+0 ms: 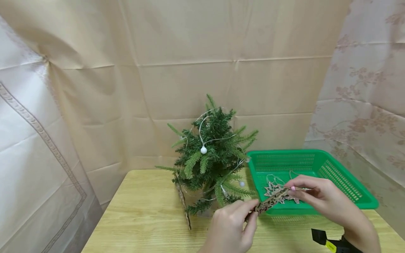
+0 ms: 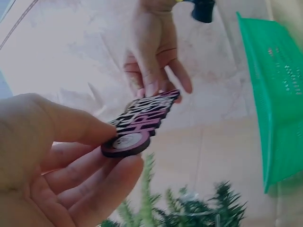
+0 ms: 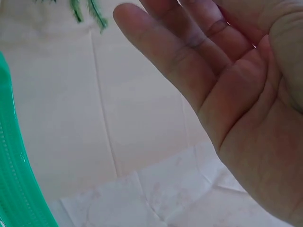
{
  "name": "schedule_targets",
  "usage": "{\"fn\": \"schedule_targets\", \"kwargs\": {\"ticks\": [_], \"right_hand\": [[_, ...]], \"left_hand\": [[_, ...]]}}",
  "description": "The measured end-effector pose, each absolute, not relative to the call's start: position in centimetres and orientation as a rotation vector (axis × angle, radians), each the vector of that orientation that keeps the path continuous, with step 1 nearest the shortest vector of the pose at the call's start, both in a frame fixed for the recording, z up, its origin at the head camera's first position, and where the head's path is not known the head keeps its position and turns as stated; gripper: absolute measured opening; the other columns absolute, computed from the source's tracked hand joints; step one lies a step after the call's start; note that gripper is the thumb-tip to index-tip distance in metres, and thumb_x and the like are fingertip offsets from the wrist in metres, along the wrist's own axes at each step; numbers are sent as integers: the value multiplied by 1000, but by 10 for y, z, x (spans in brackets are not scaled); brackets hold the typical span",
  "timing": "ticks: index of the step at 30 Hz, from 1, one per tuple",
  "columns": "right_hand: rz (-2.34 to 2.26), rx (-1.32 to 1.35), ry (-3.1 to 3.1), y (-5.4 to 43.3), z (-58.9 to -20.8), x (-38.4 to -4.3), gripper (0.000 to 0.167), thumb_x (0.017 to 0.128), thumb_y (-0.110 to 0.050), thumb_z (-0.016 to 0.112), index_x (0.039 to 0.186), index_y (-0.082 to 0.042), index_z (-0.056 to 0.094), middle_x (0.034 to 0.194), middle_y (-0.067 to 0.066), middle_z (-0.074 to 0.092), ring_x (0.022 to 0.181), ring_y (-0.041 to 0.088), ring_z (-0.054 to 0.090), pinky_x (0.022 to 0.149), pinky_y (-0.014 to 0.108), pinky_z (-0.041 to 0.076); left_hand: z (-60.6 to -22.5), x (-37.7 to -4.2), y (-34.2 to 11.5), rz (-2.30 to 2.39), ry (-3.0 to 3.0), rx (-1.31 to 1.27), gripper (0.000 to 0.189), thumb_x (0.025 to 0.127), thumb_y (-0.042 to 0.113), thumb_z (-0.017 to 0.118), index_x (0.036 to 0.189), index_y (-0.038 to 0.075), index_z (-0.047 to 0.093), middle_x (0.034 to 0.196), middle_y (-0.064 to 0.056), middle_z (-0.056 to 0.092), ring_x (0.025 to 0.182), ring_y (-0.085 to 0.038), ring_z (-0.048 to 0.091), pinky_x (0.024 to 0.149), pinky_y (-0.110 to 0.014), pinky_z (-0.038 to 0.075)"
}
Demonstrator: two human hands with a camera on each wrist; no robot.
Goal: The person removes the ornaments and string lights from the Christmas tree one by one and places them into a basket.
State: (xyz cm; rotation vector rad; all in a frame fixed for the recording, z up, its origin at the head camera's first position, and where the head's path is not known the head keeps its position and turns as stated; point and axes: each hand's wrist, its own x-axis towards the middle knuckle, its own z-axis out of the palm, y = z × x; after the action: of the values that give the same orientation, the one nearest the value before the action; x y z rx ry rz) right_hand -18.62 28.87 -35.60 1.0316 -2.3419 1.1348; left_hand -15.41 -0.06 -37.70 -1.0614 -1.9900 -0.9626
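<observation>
The head view shows us the left hand (image 1: 232, 225) with thumb and fingers pinched on the near end of a flat lettered ornament (image 1: 271, 201), in front of the tree (image 1: 218, 140) and to its right. The right hand (image 1: 326, 198), farther to the tree's right, pinches the ornament's other end between thumb and fingertips. In the left wrist view we make out pale and pink cut-out letters on the ornament, with a rounded disc at the left hand's end. On the right wrist we see a black and yellow device (image 1: 326, 242).

Just right of the tree, partly beneath the ornament and the right hand, we see a green basket (image 1: 368, 202) holding star-shaped ornaments (image 1: 270, 189) with looped strings. On the tree itself we find a clear wire of lights, a white bulb (image 1: 204, 150) hanging at its front. At the tree's left, a thin brown piece (image 1: 183, 202) stands tilted, seen almost edge-on. The wooden tabletop (image 1: 139, 207) lies under the tree, and behind the tree we see beige cloth (image 1: 190, 42) with creases.
</observation>
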Motion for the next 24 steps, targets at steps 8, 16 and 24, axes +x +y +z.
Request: {"fn": "schedule_targets", "kwargs": {"ticks": [8, 16, 24], "right_hand": [[1072, 896, -2411, 302, -358, -184, 37, 89, 15, 67, 116, -11, 72, 109, -8, 70, 87, 5, 66, 66, 19, 55], [1112, 756, -2458, 328, -367, -181, 30, 93, 12, 64, 114, -9, 71, 103, -7, 70, 83, 6, 70, 70, 17, 56], [898, 347, -2509, 350, -364, -174, 19, 98, -10, 68, 116, -15, 72, 104, -24, 67, 93, -15, 57, 69, 6, 43]], "left_hand": [[-388, -160, 19, -916, -1894, -1128, 25, 88, 2, 72, 114, 0, 72, 86, -1, 72, 66, 3, 62, 64, 0, 42], [-396, -166, 42, -827, -1882, -1044, 35, 89, 3, 71, 123, 0, 68, 99, -5, 75, 80, -6, 70, 76, -8, 50], [-404, -173, 51, -745, -1893, -1031, 44, 87, 5, 73, 130, 4, 63, 121, -7, 66, 107, -15, 66, 97, -21, 49]]}}
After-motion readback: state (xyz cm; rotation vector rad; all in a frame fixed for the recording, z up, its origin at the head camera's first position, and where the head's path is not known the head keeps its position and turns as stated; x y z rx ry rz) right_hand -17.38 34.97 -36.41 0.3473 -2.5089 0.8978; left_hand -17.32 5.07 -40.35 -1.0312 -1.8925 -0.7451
